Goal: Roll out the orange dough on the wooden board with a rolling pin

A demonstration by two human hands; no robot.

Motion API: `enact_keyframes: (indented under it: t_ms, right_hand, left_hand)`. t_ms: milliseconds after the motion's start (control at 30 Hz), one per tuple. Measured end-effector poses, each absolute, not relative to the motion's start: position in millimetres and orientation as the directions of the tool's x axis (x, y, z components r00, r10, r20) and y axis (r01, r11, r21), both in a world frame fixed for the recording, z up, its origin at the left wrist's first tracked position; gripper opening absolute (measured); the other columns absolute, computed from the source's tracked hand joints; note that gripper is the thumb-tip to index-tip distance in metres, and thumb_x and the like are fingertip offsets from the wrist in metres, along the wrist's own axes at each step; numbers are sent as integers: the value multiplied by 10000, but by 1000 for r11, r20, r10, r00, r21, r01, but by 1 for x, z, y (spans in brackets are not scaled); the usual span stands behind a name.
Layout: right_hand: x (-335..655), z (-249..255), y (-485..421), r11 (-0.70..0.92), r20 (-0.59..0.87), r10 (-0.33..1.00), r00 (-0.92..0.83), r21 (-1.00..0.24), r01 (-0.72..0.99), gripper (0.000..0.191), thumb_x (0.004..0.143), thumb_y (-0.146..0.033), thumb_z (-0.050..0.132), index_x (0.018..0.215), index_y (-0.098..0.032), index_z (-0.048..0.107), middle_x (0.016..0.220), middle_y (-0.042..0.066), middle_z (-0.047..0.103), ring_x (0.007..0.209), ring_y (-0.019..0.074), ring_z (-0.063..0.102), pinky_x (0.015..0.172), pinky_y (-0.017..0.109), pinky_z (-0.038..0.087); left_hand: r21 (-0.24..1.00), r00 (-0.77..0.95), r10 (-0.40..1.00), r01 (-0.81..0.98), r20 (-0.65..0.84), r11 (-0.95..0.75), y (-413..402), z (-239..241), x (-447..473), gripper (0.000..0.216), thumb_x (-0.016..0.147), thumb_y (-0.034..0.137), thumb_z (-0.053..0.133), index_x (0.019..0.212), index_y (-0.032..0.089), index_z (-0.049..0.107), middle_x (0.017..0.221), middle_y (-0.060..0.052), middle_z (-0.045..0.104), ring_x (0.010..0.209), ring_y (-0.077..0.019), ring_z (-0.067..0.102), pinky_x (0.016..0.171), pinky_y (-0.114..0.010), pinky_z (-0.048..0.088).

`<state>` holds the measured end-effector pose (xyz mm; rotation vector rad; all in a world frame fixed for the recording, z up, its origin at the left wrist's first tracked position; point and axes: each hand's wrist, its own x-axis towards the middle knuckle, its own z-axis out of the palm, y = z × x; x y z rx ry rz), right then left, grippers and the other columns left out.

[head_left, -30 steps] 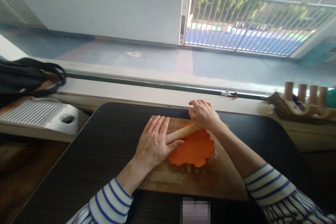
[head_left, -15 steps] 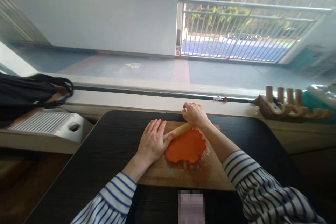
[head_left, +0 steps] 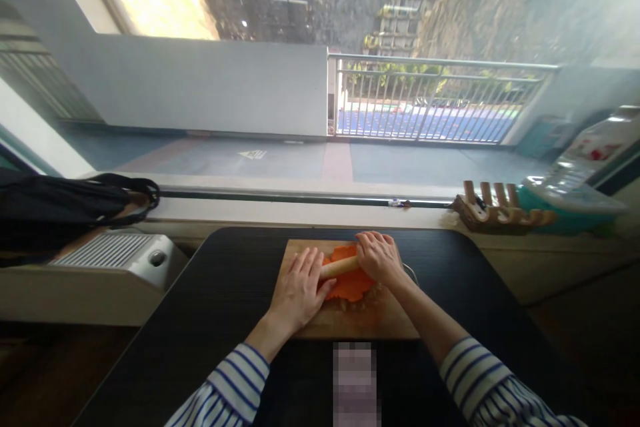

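Observation:
A flat sheet of orange dough point(head_left: 350, 285) lies on a wooden board point(head_left: 345, 323) on a dark table point(head_left: 215, 300). Across the dough rests a pale wooden rolling pin point(head_left: 340, 267). My left hand point(head_left: 300, 290) lies flat on the pin's left end, fingers stretched out. Over the pin's right end sits my right hand point(head_left: 380, 258), its fingers spread and pressing down. Both sleeves are white with blue stripes.
A white heater point(head_left: 110, 257) and a black bag point(head_left: 60, 210) sit at the left by the window sill. At the right of the sill stand a wooden peg rack point(head_left: 495, 212) and a clear lidded container point(head_left: 570, 197). A blurred patch point(head_left: 354, 380) covers the table's front edge.
The rolling pin and both hands have come back toward me over the dough's middle. My head has tilted up, so the board looks smaller and more of the window shows.

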<state>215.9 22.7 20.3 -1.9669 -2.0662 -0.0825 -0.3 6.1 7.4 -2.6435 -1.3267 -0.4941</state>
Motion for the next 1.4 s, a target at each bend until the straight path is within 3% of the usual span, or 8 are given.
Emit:
enact_keyframes:
  t_ms: [233,500,800,967,1067,1233,1400]
  right_hand:
    - [235,14,-24,192,286,951,-118,-247,950,306,966,-365,399,1125,-223,619,1292,62,588,1253,214,450,1032,395,321]
    - [244,26,-56,380,370,881,-293,-185,906,207,943,-352,494,923,-200,633,1122,70,656,1114,206,539,1013,396,328]
    - [204,15,-80,203,378,917,-130,-159,966,189,933,-323,476,877,-182,588,1077,91,656,1121,233,530,1049,429,265]
    - [191,19,-80,112,345,937,-62,-126,986,207,933,-271,419,897,-176,599,1180,143,632,1182,271,497,1068,496,219]
    - [187,26,-75,67,286,958,-30,-121,990,231,932,-249,390,935,-168,606,1248,156,603,1221,276,475,1072,515,213]
    - [193,19,-61,50,284,958,-20,-98,994,375,954,-345,366,1220,-143,536,1349,163,532,1284,283,417,1091,540,179]
    - [206,13,-44,22,300,954,8,-95,995,388,962,-360,337,1234,-161,529,1327,153,548,1267,278,421,1087,556,164]
  left_hand:
    - [81,592,726,753,351,-653,-3,9,-3,325,937,239,446,1217,172,597,1269,-100,623,1193,-224,565,1047,-438,428]
    - [75,672,692,701,264,-709,-7,27,-9,291,893,208,529,1173,191,609,1335,-108,572,1259,-233,505,1081,-466,375]
    - [215,768,629,598,122,-772,26,40,-22,387,889,219,455,1258,186,567,1365,-88,547,1300,-212,457,1122,-457,311]
    - [297,640,746,688,182,-662,36,35,-11,473,959,315,277,1264,88,559,1337,-134,564,1283,-205,476,1107,-399,351]
    - [254,536,804,765,257,-591,43,24,1,528,970,369,246,1249,54,565,1306,-167,581,1269,-241,489,1086,-423,378]
    - [127,506,803,816,315,-564,49,11,14,520,955,411,303,1235,80,589,1340,-176,550,1315,-287,428,1083,-465,366]
    - [89,501,822,837,271,-539,56,17,25,507,957,387,292,1235,88,594,1328,-174,561,1305,-300,437,1083,-496,338]
